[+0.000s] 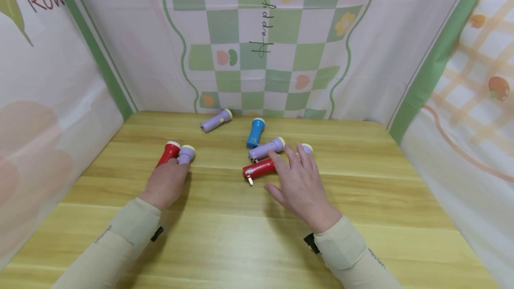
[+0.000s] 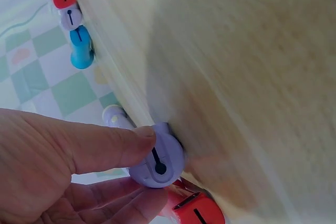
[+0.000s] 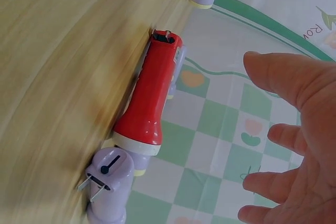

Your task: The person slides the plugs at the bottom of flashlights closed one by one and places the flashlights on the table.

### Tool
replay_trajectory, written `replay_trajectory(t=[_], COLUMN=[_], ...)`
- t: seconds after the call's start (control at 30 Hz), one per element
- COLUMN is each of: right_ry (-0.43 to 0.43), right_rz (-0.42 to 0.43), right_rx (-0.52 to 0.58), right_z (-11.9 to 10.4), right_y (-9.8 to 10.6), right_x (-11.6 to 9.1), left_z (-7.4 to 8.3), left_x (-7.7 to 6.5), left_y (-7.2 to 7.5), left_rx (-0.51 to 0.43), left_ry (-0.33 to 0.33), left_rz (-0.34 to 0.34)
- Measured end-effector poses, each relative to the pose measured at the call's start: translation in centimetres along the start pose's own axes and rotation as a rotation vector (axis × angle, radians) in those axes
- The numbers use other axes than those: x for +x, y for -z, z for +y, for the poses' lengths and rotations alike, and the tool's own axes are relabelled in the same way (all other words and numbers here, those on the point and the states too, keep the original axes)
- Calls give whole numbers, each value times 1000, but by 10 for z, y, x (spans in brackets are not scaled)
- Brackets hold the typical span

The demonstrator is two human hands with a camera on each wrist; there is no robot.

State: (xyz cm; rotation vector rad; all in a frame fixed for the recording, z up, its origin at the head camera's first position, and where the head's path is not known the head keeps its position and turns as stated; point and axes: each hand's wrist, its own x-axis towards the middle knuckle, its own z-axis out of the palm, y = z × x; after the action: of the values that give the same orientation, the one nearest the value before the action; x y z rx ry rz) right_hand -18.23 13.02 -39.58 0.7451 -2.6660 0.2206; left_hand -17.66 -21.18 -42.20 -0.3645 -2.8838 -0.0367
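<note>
My left hand (image 1: 166,185) pinches a purple flashlight (image 2: 169,156) between thumb and fingers, its slotted tail end facing the left wrist camera. Close beside it lies a red flashlight (image 1: 167,153) with a white rim. Over on the right, my right hand (image 1: 303,191) hovers with spread fingers and holds nothing. Nearest to it is another red flashlight (image 3: 147,93), its metal plug prongs folded out at the tail. A purple flashlight (image 3: 111,177), also with prongs out, lies at its head end, mostly hidden by the hand in the head view. Just behind the red one rests a further purple flashlight (image 1: 263,150).
A blue flashlight (image 1: 255,134) lies behind the right group, and one more purple flashlight (image 1: 217,120) lies near the back edge of the wooden table (image 1: 225,235). Patterned cloth (image 1: 281,39) hangs behind the table and along both sides.
</note>
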Motion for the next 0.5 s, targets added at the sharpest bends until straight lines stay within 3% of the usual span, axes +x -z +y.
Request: replay_trajectory(t=[0.17, 0.5], right_ry=[-11, -33], right_rz=[-20, -50], right_rx=[-9, -6], right_z=[1, 2], right_y=[-2, -2], right_x=[-1, -2], left_z=[-1, 0], left_x=[-1, 2], left_y=[0, 2], left_rx=[-2, -8], left_ry=[8, 48], left_rz=[-5, -90])
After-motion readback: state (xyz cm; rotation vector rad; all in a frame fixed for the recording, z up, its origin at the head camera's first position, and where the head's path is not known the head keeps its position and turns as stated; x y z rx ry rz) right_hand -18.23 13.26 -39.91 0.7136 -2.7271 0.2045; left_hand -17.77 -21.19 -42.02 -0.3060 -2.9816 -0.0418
